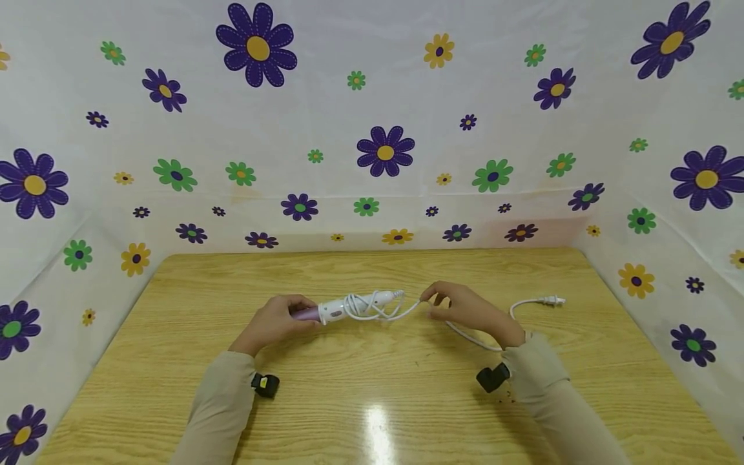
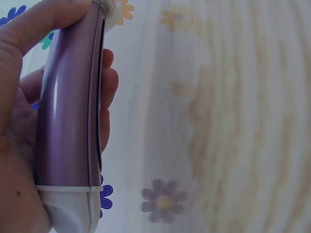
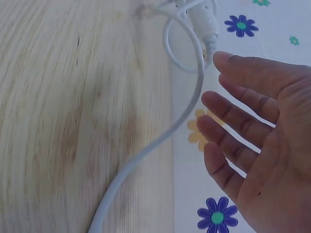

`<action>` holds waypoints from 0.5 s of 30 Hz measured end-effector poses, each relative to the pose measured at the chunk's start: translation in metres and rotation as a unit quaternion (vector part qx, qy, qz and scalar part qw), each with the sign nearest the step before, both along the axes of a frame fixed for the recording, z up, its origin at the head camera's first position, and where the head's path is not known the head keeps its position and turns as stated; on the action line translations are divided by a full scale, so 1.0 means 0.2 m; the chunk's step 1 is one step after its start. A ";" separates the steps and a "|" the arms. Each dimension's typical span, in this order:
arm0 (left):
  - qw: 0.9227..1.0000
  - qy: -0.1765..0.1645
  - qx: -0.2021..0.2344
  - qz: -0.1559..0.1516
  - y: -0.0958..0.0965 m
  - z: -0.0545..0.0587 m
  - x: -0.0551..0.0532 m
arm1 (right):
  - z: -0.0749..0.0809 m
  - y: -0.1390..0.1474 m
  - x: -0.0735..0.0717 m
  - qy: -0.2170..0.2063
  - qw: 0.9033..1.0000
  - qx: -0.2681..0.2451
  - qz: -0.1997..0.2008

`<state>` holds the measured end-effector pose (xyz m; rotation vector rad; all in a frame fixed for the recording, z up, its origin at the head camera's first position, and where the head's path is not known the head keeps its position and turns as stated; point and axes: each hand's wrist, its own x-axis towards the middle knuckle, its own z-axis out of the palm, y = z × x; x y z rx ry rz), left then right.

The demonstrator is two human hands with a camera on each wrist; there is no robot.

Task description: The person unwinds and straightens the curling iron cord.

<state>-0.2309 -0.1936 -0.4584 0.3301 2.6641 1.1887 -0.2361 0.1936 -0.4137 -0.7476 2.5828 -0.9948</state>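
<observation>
My left hand [image 1: 281, 323] grips a hair straightener [image 1: 331, 312] by its purple barrel. In the left wrist view the thumb lies along one side of the glossy purple barrel [image 2: 70, 107], and fingertips show past the far edge. The straightener's white handle points right, with its white cord [image 1: 366, 307] looped loosely round it. At the handle's cord end is my right hand [image 1: 465, 307], its fingertips close by the cord. Seen from the right wrist, the right hand [image 3: 272, 131] has spread, slightly bent fingers, and the cord [image 3: 146, 150] passes beside them.
Beyond my right hand the cord runs on to a two-pin plug [image 1: 552, 300] lying on the wooden table [image 1: 325, 400]. A white flower-patterned cloth [image 1: 325, 116] stands behind the table and along both sides. Dark bands with small cameras [image 1: 493, 378] sit on the wrists.
</observation>
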 end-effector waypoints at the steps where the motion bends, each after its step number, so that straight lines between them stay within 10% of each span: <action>1: 1.000 -0.001 -0.001 0.000 0.00 0.00 0.00 | 0.00 -0.02 0.00 0.007 1.000 -0.001 0.003; 15: 1.000 -0.002 -0.002 -0.001 0.00 0.00 0.00 | -0.05 -0.13 -0.02 0.039 0.998 -0.012 0.046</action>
